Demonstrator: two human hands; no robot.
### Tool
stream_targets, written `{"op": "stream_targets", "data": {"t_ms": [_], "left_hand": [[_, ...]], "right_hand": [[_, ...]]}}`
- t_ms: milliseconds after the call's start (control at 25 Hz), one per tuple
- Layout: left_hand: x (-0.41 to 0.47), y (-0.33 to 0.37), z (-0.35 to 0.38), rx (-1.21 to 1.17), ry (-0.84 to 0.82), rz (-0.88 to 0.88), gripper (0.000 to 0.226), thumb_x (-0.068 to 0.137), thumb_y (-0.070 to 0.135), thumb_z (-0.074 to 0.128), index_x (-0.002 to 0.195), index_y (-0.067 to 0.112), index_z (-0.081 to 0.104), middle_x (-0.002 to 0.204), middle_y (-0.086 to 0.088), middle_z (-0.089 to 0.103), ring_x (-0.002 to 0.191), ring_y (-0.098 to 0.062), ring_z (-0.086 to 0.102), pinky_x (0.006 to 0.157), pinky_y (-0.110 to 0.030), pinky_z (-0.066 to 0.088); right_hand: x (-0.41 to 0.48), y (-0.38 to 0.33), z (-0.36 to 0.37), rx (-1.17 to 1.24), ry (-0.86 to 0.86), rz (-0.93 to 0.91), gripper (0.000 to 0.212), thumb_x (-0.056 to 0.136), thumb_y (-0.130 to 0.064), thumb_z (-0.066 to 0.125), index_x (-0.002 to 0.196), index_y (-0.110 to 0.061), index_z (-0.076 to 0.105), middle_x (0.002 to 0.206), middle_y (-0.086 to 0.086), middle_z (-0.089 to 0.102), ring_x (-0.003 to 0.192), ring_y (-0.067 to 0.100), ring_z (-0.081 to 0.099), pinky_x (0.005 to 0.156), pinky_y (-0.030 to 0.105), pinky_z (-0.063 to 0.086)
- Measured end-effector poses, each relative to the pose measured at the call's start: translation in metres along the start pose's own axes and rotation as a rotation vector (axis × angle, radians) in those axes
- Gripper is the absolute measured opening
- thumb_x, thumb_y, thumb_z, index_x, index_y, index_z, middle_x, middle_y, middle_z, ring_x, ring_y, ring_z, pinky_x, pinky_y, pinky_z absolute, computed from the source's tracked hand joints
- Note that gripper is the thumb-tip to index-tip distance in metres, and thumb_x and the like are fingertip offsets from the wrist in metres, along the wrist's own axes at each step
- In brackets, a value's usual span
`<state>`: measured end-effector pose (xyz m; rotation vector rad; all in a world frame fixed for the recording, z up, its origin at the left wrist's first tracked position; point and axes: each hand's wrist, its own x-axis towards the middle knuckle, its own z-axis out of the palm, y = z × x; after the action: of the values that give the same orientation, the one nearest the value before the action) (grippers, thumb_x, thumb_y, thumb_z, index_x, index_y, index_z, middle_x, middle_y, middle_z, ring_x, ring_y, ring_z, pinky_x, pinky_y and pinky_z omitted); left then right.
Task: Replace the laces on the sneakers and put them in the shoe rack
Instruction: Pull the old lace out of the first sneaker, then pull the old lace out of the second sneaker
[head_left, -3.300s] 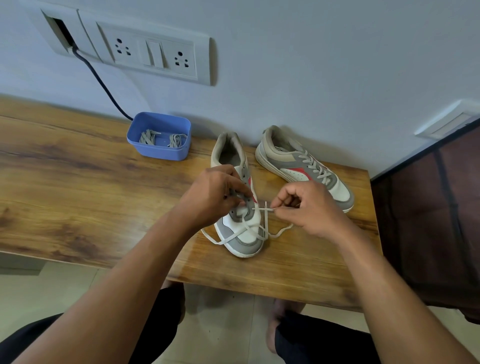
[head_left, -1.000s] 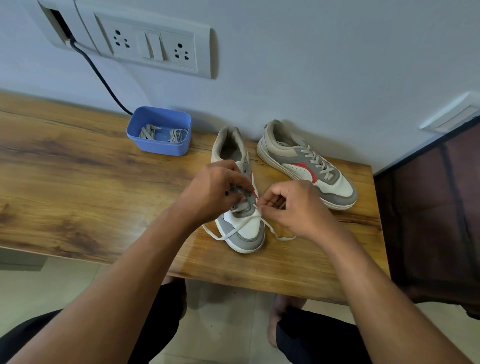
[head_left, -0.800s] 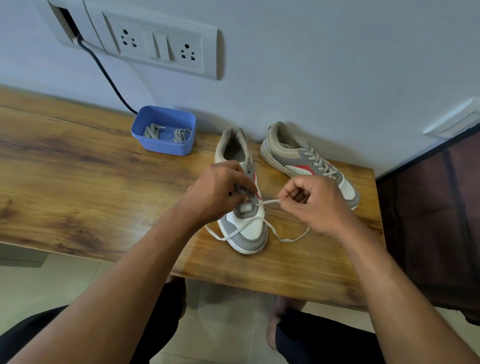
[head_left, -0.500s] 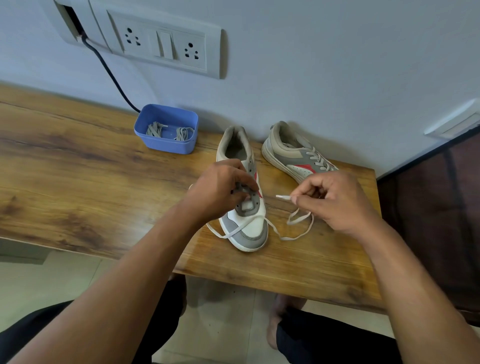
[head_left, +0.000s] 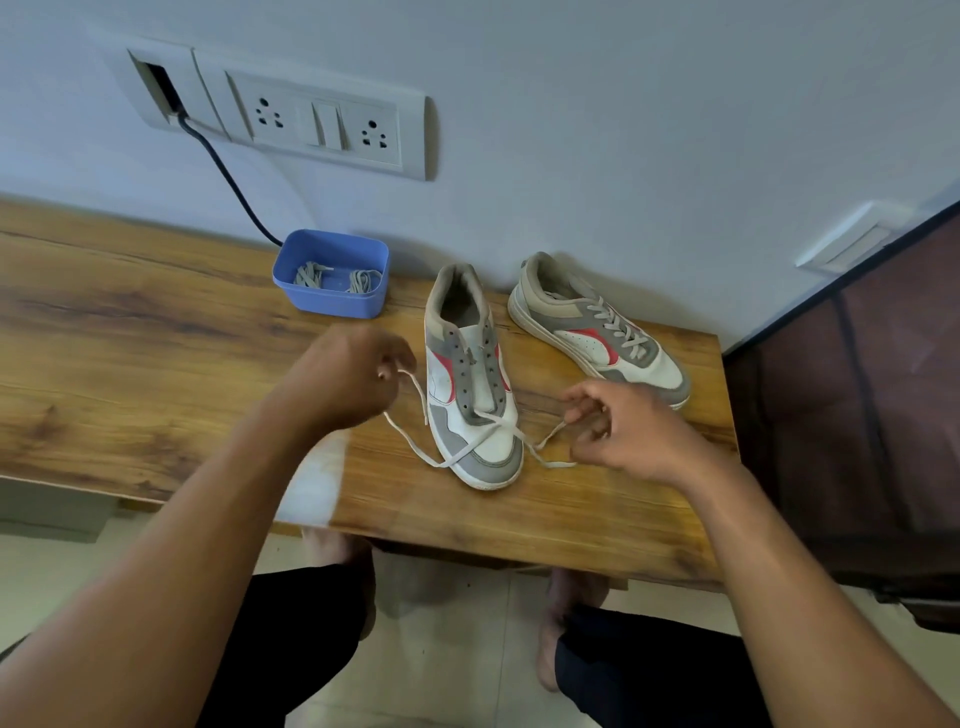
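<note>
Grey, white and red low-top sneaker (head_left: 471, 384) sits centre frame on the brown wood-grain tabletop (head_left: 156, 338), toe toward the camera, eyelets mostly bare. A white flat shoelace (head_left: 470, 446) is threaded through only the lowest eyelets, and both loose ends trail over the toe onto the wood. Left hand (head_left: 348, 379), just left of the shoe, has its fingers curled and pinches one lace end; it is slightly blurred. Right hand (head_left: 628, 431), lower right of the shoe, has thumb and fingertips pinched on the other lace end. Neither hand touches the shoe itself. The matching second sneaker (head_left: 597, 332) is upper right of the first, fully laced, angled, heel near the wall, apart from the first. Blue rectangular plastic tub (head_left: 332, 301), upper left of the shoes against the wall, holds bundled grey laces (head_left: 311, 273). White wall socket panel (head_left: 311, 119) is upper left, with a black cable (head_left: 228, 182) dropping behind the tub. Bare feet and dark trousers show below the table edge.
</note>
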<state>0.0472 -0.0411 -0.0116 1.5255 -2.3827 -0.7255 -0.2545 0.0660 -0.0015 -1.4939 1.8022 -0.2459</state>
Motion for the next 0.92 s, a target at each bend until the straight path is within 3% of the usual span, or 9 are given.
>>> {"op": "stream_targets", "data": {"t_ms": [80, 120, 200, 320, 400, 520, 600, 720, 920], "left_hand": [[-0.010, -0.007, 0.018, 0.163, -0.166, -0.007, 0.047, 0.079, 0.009, 0.067, 0.118, 0.036, 0.067, 0.102, 0.006, 0.064, 0.090, -0.019, 0.065, 0.072, -0.032, 0.052], [-0.012, -0.008, 0.027, 0.229, -0.199, -0.015, 0.051, 0.078, 0.012, 0.068, 0.122, 0.038, 0.063, 0.108, 0.004, 0.063, 0.094, -0.022, 0.064, 0.073, -0.034, 0.053], [-0.013, -0.008, 0.041, 0.270, -0.175, -0.017, 0.042, 0.081, 0.017, 0.068, 0.120, 0.032, 0.063, 0.111, -0.002, 0.061, 0.098, -0.029, 0.063, 0.071, -0.035, 0.051], [-0.013, -0.009, 0.049, 0.228, -0.107, -0.029, 0.008, 0.091, 0.021, 0.064, 0.098, 0.018, 0.068, 0.105, -0.007, 0.063, 0.092, -0.031, 0.064, 0.073, -0.039, 0.053], [-0.016, -0.010, 0.050, 0.229, -0.128, -0.025, 0.009, 0.093, 0.020, 0.062, 0.090, 0.013, 0.068, 0.100, -0.007, 0.063, 0.088, -0.030, 0.063, 0.073, -0.040, 0.054], [-0.020, 0.000, 0.038, 0.025, -0.146, -0.053, 0.012, 0.093, 0.017, 0.063, 0.083, 0.011, 0.062, 0.083, -0.004, 0.065, 0.078, -0.026, 0.064, 0.069, -0.039, 0.054], [-0.024, 0.013, 0.022, -0.287, -0.138, -0.069, 0.010, 0.094, 0.015, 0.069, 0.087, 0.010, 0.065, 0.077, -0.005, 0.071, 0.073, -0.020, 0.071, 0.069, -0.034, 0.060], [-0.037, 0.033, -0.002, -0.693, -0.124, -0.064, 0.008, 0.091, 0.010, 0.075, 0.090, 0.003, 0.070, 0.078, -0.012, 0.075, 0.073, -0.022, 0.074, 0.068, -0.031, 0.062], [-0.061, 0.042, -0.036, -0.858, -0.113, -0.028, 0.012, 0.084, 0.005, 0.079, 0.094, -0.001, 0.076, 0.088, -0.015, 0.077, 0.081, -0.021, 0.074, 0.073, -0.025, 0.058]], "right_hand": [[0.000, -0.006, 0.018, -0.140, -0.105, -0.009, 0.095, 0.073, -0.024, 0.095, 0.151, -0.041, 0.044, 0.110, -0.011, 0.064, 0.087, 0.005, 0.066, 0.084, 0.034, 0.058], [0.003, -0.009, 0.027, -0.201, -0.102, -0.037, 0.097, 0.072, -0.029, 0.095, 0.152, -0.043, 0.041, 0.106, -0.012, 0.062, 0.087, 0.003, 0.062, 0.080, 0.032, 0.054], [0.011, -0.011, 0.041, -0.275, -0.039, -0.083, 0.075, 0.075, -0.032, 0.091, 0.139, -0.036, 0.052, 0.099, -0.011, 0.062, 0.089, 0.007, 0.062, 0.073, 0.030, 0.049], [0.018, -0.008, 0.052, -0.333, 0.039, -0.092, 0.023, 0.085, -0.023, 0.080, 0.099, -0.030, 0.064, 0.095, -0.004, 0.065, 0.094, 0.021, 0.067, 0.077, 0.036, 0.055], [0.017, -0.007, 0.047, -0.343, 0.049, -0.077, 0.014, 0.089, -0.019, 0.077, 0.089, -0.029, 0.068, 0.089, -0.005, 0.066, 0.088, 0.018, 0.067, 0.073, 0.033, 0.054], [0.006, -0.020, 0.026, -0.137, 0.128, -0.088, 0.012, 0.090, -0.017, 0.081, 0.088, -0.024, 0.073, 0.083, -0.007, 0.070, 0.075, 0.012, 0.069, 0.069, 0.029, 0.057], [-0.004, -0.043, 0.019, 0.139, 0.152, -0.120, 0.011, 0.088, -0.012, 0.083, 0.092, -0.020, 0.077, 0.081, -0.003, 0.074, 0.069, 0.012, 0.073, 0.068, 0.030, 0.063], [-0.010, -0.081, 0.029, 0.316, 0.091, -0.177, 0.021, 0.084, -0.005, 0.085, 0.099, -0.017, 0.078, 0.086, 0.003, 0.078, 0.076, 0.021, 0.077, 0.070, 0.038, 0.067], [-0.008, -0.125, 0.034, 0.384, -0.024, -0.245, 0.044, 0.073, -0.003, 0.093, 0.112, -0.011, 0.074, 0.093, 0.010, 0.079, 0.079, 0.027, 0.079, 0.074, 0.044, 0.066]]}}
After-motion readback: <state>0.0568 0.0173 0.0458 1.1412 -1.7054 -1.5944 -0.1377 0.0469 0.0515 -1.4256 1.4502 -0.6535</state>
